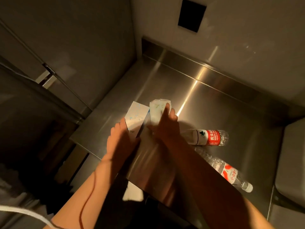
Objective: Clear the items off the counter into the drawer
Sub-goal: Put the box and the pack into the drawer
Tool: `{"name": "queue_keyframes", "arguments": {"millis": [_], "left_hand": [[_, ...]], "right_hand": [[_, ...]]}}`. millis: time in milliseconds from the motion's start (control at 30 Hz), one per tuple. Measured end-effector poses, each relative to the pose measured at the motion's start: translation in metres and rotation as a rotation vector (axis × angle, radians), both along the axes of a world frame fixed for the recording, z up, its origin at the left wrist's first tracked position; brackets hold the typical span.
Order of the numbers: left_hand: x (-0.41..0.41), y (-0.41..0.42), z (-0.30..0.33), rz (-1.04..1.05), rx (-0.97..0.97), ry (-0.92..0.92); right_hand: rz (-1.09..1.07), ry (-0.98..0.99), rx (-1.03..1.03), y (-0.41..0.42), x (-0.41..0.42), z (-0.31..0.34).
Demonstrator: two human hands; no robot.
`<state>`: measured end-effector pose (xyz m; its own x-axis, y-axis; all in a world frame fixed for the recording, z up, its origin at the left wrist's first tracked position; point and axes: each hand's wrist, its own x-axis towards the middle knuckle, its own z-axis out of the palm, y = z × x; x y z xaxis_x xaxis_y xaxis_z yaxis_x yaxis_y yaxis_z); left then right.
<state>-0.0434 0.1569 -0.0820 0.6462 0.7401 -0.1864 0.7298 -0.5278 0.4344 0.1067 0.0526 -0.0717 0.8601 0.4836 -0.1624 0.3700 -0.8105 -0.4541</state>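
Head view: both hands are working at the near-left corner of the stainless counter (206,100). The left hand (120,139) is gripping the near end of a white tissue box (135,114); the fingers are wrapping its edge. The right hand (165,128) is lying over a soft tissue pack (156,108) just beside the box, fingers stretched along it; whether it is clasping is unclear. Two plastic water bottles (209,137) (227,172) are lying on their sides to the right, apart from the hands. No drawer is showing clearly. Likely handling: box light but crushable, take by the ends; pack squashy, slippery film; bottles light, rolling, grasp mid-body.
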Motion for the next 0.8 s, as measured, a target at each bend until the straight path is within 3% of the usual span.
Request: {"name": "queue_keyframes", "arguments": {"millis": [400, 600, 733, 800], "left_hand": [[-0.016, 0.016, -0.006, 0.107, -0.076, 0.009], [-0.035, 0.028, 0.008, 0.126, -0.025, -0.037], [-0.038, 0.030, 0.034, 0.137, -0.004, -0.078], [-0.037, 0.027, 0.046, 0.133, -0.004, -0.116]], "right_hand": [[-0.012, 0.042, -0.057, 0.014, -0.007, -0.015], [0.073, -0.181, 0.038, 0.010, -0.014, 0.000], [0.094, -0.426, 0.221, -0.005, -0.022, 0.009], [0.110, -0.330, 0.180, -0.013, -0.015, 0.025]]}}
